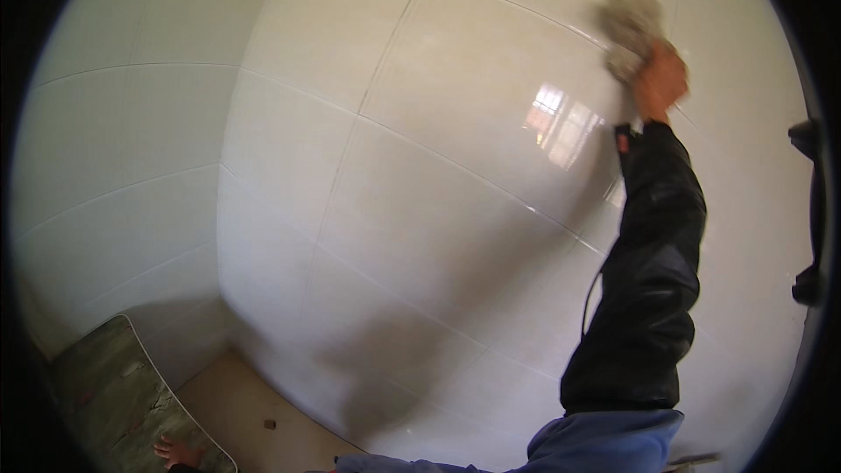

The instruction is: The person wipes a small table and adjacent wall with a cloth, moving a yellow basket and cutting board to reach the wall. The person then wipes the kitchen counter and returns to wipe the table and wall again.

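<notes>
My right hand (659,81) is raised high against a glossy white tiled wall (420,175) and grips a grey, blurred cloth (627,28) that presses on the tiles at the upper right. A black sleeve (650,280) covers the forearm, over a blue garment at the bottom edge. My left hand (175,452) shows only as a few fingers at the lower left, next to the rim of a worn grey-green board (114,385). I cannot tell whether those fingers hold anything.
A second tiled wall (114,175) meets the first at a corner on the left. Beige floor (254,420) with a small dark speck lies below. A dark fitting (813,210) sticks out at the right edge. A window reflects in the tiles.
</notes>
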